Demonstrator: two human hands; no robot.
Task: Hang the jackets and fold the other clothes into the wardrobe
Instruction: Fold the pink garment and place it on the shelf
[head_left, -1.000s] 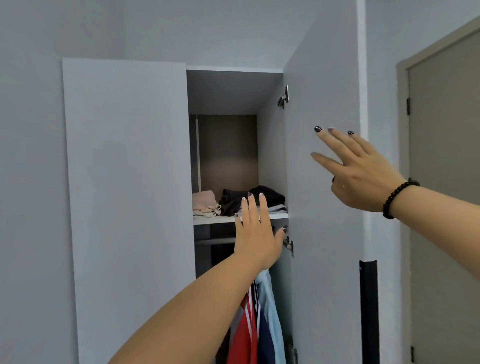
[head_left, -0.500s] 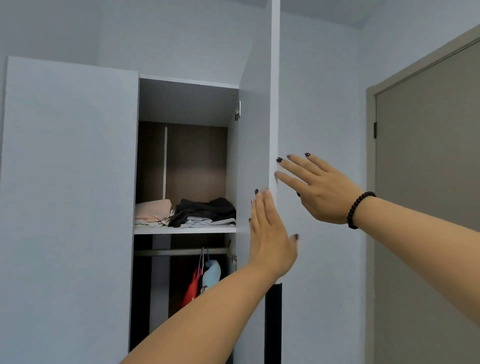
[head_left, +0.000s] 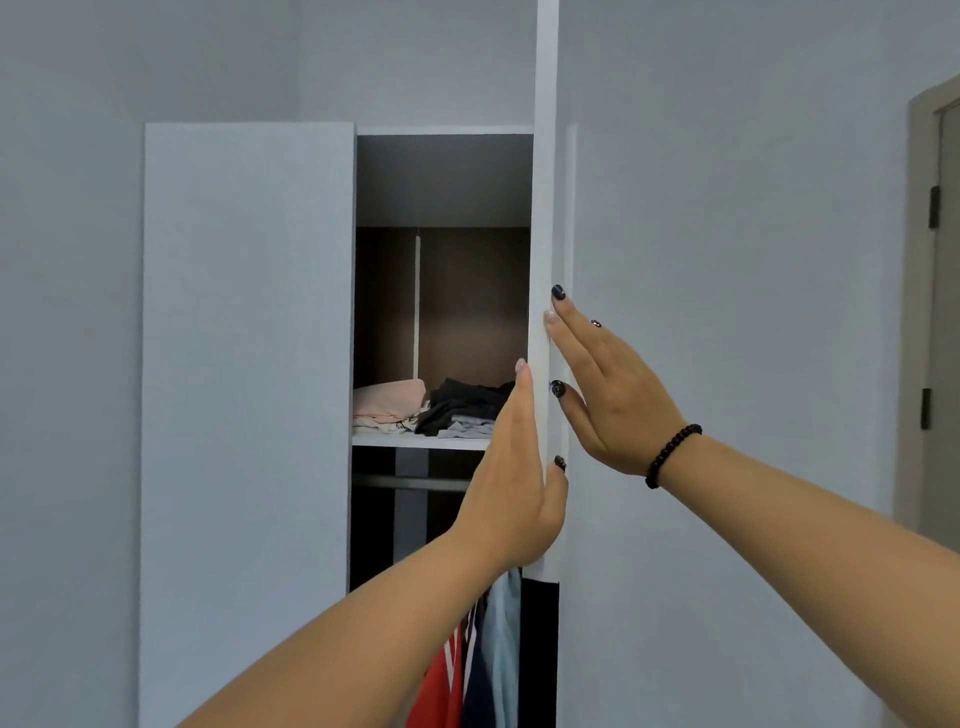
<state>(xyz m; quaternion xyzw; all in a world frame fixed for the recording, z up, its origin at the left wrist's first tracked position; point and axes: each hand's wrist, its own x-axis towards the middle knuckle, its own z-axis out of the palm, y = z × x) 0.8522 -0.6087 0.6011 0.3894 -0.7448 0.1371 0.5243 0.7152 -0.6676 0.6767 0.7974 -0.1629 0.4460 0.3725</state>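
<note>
Wardrobe door (head_left: 545, 208): you see it edge-on, a thin flat white panel with a smooth matte face, standing between your two hands.
Left hand (head_left: 511, 483): your fingers are straight and close together, flat on the inner face of the door; the thumb hooks around the edge.
Right hand (head_left: 613, 395): your fingers are straight and a little spread, the tips touching the outer side of the door edge. The nails are dark and glossy. A bracelet (head_left: 672, 454) of small round black beads sits on this wrist.
Wardrobe (head_left: 244, 364): a tall box shape, with the left door closed and the inside back panel dark brown.
Shelf (head_left: 415, 441): a white board that carries folded clothes (head_left: 426, 408), a soft pink pile beside a crumpled black and grey pile.
Rail (head_left: 410, 482): a thin grey metal bar under the shelf.
Hanging jackets (head_left: 483, 660): red, navy and light blue fabric, partly hidden by your left arm.
Room door (head_left: 935, 338): beige, at the far right.
</note>
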